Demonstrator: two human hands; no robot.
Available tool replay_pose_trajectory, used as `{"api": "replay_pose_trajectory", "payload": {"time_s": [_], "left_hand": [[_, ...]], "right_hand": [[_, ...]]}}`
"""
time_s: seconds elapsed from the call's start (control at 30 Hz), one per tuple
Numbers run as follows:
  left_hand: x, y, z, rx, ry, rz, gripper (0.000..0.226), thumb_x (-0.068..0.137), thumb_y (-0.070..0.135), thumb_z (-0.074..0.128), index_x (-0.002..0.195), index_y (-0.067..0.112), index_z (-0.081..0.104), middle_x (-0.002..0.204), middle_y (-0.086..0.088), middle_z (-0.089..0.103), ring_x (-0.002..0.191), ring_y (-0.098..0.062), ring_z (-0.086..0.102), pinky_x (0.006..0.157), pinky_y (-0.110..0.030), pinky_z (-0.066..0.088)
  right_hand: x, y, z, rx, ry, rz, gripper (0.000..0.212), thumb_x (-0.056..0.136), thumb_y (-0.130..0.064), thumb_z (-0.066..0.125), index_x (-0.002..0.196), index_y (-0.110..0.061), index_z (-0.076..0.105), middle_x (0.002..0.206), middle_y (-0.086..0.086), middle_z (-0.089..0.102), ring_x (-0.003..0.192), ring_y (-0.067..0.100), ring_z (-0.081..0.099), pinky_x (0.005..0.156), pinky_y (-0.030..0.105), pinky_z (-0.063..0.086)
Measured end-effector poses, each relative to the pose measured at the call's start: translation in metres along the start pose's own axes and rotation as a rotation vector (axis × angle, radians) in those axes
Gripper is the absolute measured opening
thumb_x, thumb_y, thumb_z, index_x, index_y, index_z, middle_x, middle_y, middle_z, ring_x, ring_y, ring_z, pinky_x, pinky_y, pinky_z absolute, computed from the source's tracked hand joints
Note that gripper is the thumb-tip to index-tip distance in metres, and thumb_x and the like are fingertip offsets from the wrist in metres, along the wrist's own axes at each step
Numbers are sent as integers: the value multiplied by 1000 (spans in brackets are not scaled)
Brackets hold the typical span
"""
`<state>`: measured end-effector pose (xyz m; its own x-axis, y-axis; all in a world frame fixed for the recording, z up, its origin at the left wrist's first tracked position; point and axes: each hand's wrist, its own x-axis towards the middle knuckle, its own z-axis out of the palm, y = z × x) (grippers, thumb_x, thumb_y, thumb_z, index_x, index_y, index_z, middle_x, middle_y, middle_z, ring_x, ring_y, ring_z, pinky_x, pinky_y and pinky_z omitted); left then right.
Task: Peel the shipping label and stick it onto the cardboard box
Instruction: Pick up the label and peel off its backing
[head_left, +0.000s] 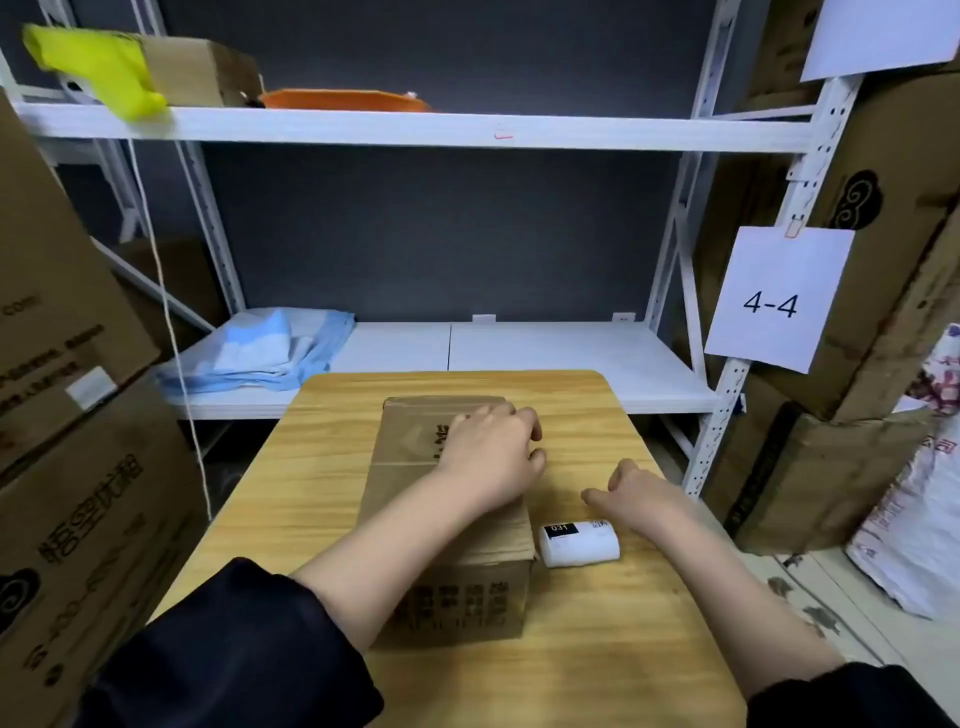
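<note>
Label unpeeled: my left hand (488, 457) lay open-palmed on the cardboard box (452, 519), my right hand (631, 493) loosely curled, empty, beside it; I judged grasping the label roll (579, 544) next.

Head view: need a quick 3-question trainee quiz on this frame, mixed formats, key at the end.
1. True or false: the label roll already sits on top of the cardboard box.
2. Which hand rests on the box top?
A) left hand
B) right hand
C) both
3. Fill in: the roll lies on the wooden table, to the box's ____ side.

Key:
1. False. It lies on the table beside the box, with no label peeled yet.
2. A. The right hand is loosely curled above the table, just beyond the roll, holding nothing.
3. Right.
</note>
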<state>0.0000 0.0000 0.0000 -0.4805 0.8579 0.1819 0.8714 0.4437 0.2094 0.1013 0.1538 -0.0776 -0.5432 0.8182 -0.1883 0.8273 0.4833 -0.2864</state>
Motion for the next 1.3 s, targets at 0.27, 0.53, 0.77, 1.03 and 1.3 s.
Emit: {"api": "replay_pose_trajectory", "payload": {"time_s": [0.27, 0.53, 0.77, 1.03, 1.3], "left_hand": [[3, 23, 14, 114, -9, 92, 31, 92, 32, 47, 119, 21, 57, 127, -6, 56, 123, -26, 47, 102, -39, 30], [9, 27, 17, 55, -35, 161, 28, 91, 26, 47, 116, 21, 60, 123, -6, 60, 116, -25, 54, 100, -37, 34], [22, 22, 15, -399, 83, -4, 34, 90, 22, 52, 124, 18, 53, 128, -6, 53, 120, -24, 51, 101, -38, 41], [37, 7, -2, -1028, 95, -287, 51, 85, 49, 59, 119, 12, 47, 116, -4, 57, 106, -18, 57, 88, -30, 44], [37, -10, -8, -1264, 127, -146, 22, 93, 17, 54, 109, 6, 66, 105, -11, 71, 89, -18, 64, 83, -32, 49]], "right_hand": [[-11, 9, 10, 201, -104, -19, 46, 74, -48, 64, 104, -17, 49, 93, -5, 56, 92, 18, 57, 73, 30, 45], [-17, 10, 2, 781, -101, -152, 17, 79, -12, 71, 91, -14, 59, 74, 2, 59, 72, 15, 55, 58, 23, 39], [-24, -10, -35, 1084, 250, -370, 21, 90, 1, 54, 100, -13, 66, 100, -1, 64, 88, 6, 56, 68, 1, 42], [-35, -33, -61, 1320, 245, -501, 38, 93, -2, 50, 117, -28, 62, 121, -6, 63, 97, 0, 64, 77, 14, 52], [-39, -50, -58, 1279, 134, -597, 55, 91, 5, 51, 138, -22, 45, 131, -2, 52, 72, -5, 67, 57, 13, 50]]}}
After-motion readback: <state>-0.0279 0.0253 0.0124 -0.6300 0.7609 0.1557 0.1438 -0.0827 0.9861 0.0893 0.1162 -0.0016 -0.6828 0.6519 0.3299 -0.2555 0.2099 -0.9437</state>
